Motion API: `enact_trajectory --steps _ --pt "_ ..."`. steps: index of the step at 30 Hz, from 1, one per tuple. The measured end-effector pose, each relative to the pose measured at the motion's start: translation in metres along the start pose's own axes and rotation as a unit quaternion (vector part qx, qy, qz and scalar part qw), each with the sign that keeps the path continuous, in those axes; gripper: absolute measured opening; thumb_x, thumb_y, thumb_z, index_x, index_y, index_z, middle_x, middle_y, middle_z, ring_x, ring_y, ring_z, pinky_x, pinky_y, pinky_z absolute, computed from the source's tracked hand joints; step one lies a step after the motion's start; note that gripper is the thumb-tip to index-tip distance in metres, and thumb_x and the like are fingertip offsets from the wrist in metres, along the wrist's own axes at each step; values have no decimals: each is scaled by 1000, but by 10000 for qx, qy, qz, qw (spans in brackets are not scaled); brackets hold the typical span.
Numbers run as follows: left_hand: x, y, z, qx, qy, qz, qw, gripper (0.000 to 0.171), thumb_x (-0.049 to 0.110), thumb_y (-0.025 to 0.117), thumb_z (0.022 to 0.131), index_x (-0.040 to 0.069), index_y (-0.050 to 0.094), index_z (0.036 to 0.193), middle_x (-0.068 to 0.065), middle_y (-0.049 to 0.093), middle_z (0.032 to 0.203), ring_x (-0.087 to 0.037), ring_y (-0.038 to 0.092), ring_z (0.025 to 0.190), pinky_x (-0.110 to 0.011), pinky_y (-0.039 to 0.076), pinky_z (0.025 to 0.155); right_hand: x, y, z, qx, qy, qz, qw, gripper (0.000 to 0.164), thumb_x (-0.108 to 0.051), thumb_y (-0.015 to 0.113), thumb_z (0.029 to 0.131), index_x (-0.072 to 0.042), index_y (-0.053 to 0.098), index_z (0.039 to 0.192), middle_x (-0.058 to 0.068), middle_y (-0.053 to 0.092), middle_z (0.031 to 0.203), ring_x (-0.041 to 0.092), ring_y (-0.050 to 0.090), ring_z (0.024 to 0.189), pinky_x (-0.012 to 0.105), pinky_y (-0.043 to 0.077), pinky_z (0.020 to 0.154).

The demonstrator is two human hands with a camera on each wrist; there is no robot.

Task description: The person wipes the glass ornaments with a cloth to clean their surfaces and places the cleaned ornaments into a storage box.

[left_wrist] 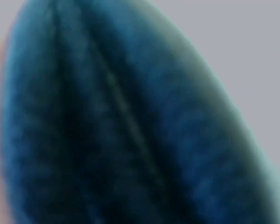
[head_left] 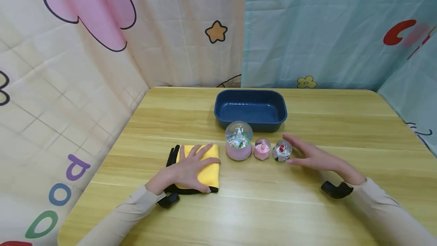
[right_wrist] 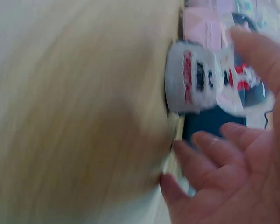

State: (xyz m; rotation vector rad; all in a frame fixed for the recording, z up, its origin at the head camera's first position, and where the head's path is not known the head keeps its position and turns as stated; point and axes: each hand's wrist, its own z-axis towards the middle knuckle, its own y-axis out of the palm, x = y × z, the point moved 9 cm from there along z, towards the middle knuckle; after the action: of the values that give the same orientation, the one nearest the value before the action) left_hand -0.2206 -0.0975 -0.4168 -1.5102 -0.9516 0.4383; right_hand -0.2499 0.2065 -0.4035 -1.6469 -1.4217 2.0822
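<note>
My left hand [head_left: 187, 171] rests on a folded yellow cloth [head_left: 212, 175] with black edging, fingers spread. Dark, blurred cloth folds [left_wrist: 130, 116] fill much of the left wrist view. To the right of the cloth, three snow globes stand in a row: a large one on a pink base [head_left: 239, 152], a small pink one [head_left: 262, 149], and a small white one [head_left: 282, 151] with a red figure inside. My right hand [head_left: 308, 156] is beside the white globe, thumb and fingers apart on either side of it. Red and dark markings show on its white base [right_wrist: 179, 77].
A dark blue rectangular basin [head_left: 252, 125] stands just behind the globes on the wooden table [head_left: 246, 215]. Printed curtains [head_left: 184, 41] hang behind the table and along its sides. Each wrist wears a black camera [head_left: 337, 190].
</note>
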Motion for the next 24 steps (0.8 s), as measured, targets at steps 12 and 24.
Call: enact_trajectory --steps 12,24 --pt "5 0 -1 -169 58 34 9998 66 59 63 73 45 40 133 -5 5 159 -45 16 140 -82 5 94 -2 6 11 78 401 -106 9991 70 -27 69 84 1 36 139 24 47 137 40 45 125 60 32 104" --pt "6 -6 -4 434 165 -100 9989 55 56 57 80 33 45 128 -7 15 156 -36 23 138 -82 8 93 -1 4 21 214 445 294 9983 63 -24 72 81 2 46 133 20 55 128 17 52 110 25 44 93"
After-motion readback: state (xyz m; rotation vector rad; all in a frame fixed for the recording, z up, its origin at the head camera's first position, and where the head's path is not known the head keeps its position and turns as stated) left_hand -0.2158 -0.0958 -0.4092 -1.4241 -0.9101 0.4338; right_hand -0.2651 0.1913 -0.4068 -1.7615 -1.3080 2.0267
